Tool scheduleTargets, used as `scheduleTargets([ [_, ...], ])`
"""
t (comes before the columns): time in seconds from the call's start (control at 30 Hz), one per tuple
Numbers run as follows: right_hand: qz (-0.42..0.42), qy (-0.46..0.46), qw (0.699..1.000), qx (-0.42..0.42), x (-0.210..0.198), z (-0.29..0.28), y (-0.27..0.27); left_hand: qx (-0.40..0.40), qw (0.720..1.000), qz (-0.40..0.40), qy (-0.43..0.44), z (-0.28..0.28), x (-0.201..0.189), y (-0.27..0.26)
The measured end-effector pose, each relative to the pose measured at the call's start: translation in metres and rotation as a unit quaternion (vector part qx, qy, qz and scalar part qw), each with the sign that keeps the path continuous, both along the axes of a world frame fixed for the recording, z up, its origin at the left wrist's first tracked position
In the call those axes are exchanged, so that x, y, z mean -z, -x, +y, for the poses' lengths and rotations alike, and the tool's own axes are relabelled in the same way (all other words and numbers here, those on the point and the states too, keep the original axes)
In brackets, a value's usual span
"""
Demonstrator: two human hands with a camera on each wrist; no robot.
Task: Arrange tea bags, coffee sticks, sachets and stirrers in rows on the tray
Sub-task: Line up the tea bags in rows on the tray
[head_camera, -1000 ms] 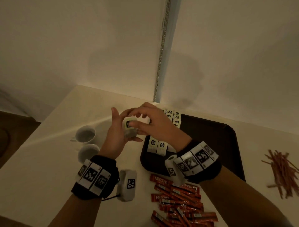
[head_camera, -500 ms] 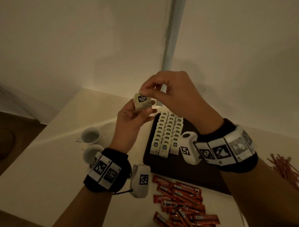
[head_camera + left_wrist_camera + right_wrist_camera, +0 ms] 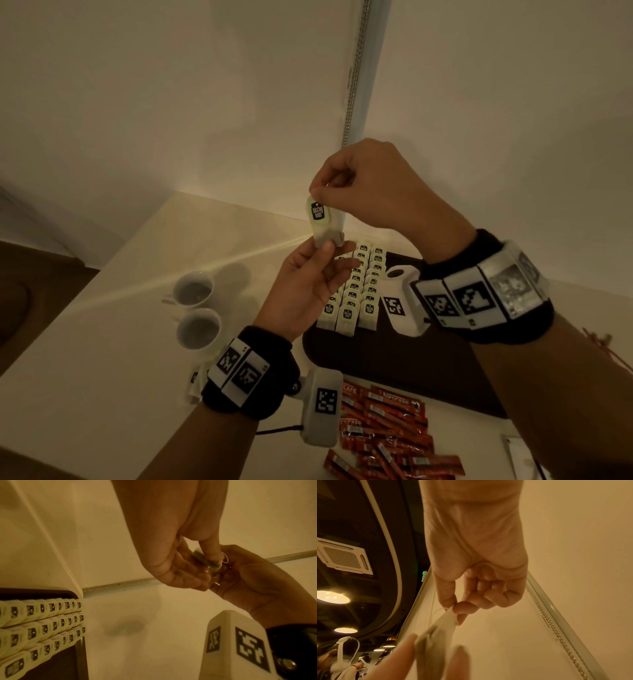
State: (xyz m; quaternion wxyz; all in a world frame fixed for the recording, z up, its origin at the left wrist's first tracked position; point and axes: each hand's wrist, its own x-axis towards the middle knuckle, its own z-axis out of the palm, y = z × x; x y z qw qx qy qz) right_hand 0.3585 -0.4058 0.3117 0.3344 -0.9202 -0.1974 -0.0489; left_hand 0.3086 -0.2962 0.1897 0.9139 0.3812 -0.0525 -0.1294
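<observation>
Both hands hold one pale tea bag (image 3: 321, 222) with a dark label up in the air, above the dark tray's far left corner. My right hand (image 3: 359, 192) pinches its top edge between thumb and forefinger. My left hand (image 3: 308, 277) pinches its lower end from below. The same tea bag (image 3: 436, 635) hangs from the right hand's pinch in the right wrist view. Three rows of tea bags (image 3: 356, 291) lie along the left side of the tray (image 3: 428, 370). Red coffee sticks (image 3: 387, 428) lie in a loose pile on the table in front of the tray.
Two white cups (image 3: 195, 308) stand on the table left of the tray. One loose tea bag (image 3: 193, 387) lies by my left wrist. A few brown stirrers (image 3: 596, 346) show at the right edge. A wall rises just behind the table.
Both hands have lifted the tea bag from just above the tray's rows up into the air. The right hand's pinch moved to the bag's top, and the bag now hangs stretched between the hands.
</observation>
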Motion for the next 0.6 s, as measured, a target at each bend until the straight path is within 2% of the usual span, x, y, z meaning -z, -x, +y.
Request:
scheduleTargets([
  [0.13, 0.017, -0.017, 1.0, 0.006, 0.004, -0.004, 0.001, -0.018, 1.0, 0.012, 0.014, 0.0, 0.0, -0.001],
  [0.33, 0.029, -0.055, 0.998, 0.007, 0.015, -0.009, 0.003, -0.07, 0.997, 0.016, -0.009, 0.002, -0.003, -0.003],
  [0.6, 0.027, -0.102, 0.994, 0.002, 0.019, -0.015, 0.01, -0.066, 0.996, -0.014, -0.064, -0.001, 0.0, -0.001],
])
